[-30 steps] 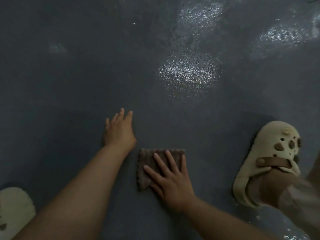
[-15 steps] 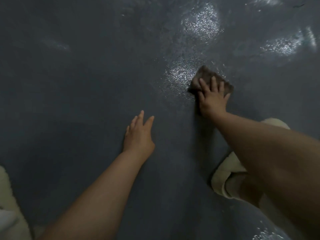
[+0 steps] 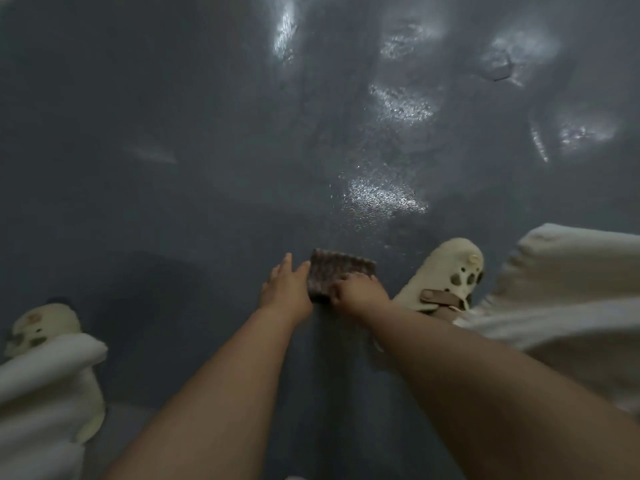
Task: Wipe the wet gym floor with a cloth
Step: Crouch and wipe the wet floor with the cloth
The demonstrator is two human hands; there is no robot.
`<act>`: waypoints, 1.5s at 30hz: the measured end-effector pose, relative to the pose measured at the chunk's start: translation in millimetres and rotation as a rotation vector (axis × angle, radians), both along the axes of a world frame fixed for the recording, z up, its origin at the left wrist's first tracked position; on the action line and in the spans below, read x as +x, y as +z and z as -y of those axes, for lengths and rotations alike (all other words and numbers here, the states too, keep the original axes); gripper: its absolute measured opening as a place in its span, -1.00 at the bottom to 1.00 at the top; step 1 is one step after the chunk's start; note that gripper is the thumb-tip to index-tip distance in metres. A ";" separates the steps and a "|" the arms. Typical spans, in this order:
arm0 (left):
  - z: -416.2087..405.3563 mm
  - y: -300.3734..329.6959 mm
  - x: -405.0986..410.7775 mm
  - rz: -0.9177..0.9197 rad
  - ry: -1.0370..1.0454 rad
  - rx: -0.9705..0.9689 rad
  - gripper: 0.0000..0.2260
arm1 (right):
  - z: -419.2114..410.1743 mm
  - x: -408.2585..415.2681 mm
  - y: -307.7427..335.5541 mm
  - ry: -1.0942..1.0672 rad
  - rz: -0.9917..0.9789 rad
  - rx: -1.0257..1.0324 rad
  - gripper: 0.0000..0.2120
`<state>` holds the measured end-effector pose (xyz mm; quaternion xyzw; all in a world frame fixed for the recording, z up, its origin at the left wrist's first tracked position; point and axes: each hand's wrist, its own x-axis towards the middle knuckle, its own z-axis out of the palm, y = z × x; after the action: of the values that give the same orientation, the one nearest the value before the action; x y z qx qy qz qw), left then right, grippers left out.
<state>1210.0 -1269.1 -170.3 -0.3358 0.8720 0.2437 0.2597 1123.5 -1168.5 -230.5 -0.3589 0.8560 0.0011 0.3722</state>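
Cloth (image 3: 337, 275), brown and ribbed, lies flat on the dark grey floor (image 3: 173, 133) and serves as the marker for everything else. The right hand (image 3: 358, 295) sits on its near right corner, fingers bent down onto the fabric; whether they pinch it or only press on it cannot be told. The left hand (image 3: 285, 289) lies flat on the floor just to the left of the cloth, fingers straight and together, its thumb side touching the cloth's left edge. To the right of the cloth, close by, stands a cream clog (image 3: 446, 275) with a brown strap and holes in its top. A second cream clog (image 3: 38, 327) sits well to the left of the cloth and nearer the person. Pale trouser fabric (image 3: 571, 292) bunches beyond the right clog, and more of it covers the left one's heel. Beyond the cloth, away from the person, the floor shows several bright wet patches (image 3: 381, 197) that shine in the light.
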 end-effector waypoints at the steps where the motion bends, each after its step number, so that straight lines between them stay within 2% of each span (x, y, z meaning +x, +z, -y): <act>1: -6.6 10.4 1.7 0.001 -0.006 -0.016 -0.40 | -3.5 -2.1 10.1 -0.022 -0.015 -0.009 -0.63; 4: -27.0 37.2 5.5 -0.041 -0.027 -0.067 -0.41 | -16.5 -4.0 39.1 -0.073 -0.043 -0.052 -0.56; 11: -52.9 71.2 -0.8 -0.146 -0.096 -0.143 -0.39 | -43.6 -9.1 89.6 -0.122 -0.193 -0.138 -0.69; 20: -70.2 58.9 -28.0 -0.120 -0.037 -0.049 -0.43 | -73.8 -9.2 83.8 -0.133 -0.191 -0.104 -0.68; 23: -72.5 35.4 -45.4 -0.099 -0.045 -0.066 -0.46 | -82.9 -16.2 65.0 -0.151 -0.162 -0.084 -0.70; 30: -105.6 -51.2 -78.8 0.015 0.171 -0.031 -0.36 | -108.0 -52.5 13.9 -0.165 -0.086 -0.013 -0.67; 36: -99.4 -108.1 -118.1 0.043 0.481 -0.185 -0.27 | -132.4 -104.1 -18.3 -0.179 -0.214 -0.035 -0.65; 39: -87.2 -129.2 -125.0 0.040 0.578 -0.244 -0.26 | -145.5 -118.1 -38.7 -0.214 -0.284 -0.130 -0.65; 42: -90.9 -142.6 -121.7 -0.012 0.501 -0.336 -0.27 | -156.2 -127.2 -50.6 -0.312 -0.307 -0.105 -0.57; 45: -115.6 -154.6 -105.7 -0.174 0.191 -0.385 -0.29 | -165.1 -130.8 -58.3 -0.392 -0.274 -0.005 -0.49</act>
<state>1104.3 -1153.5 -324.8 -0.4378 0.8859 0.1244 0.0903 992.7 -1003.4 -288.8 -0.1832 0.9518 -0.0248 0.2449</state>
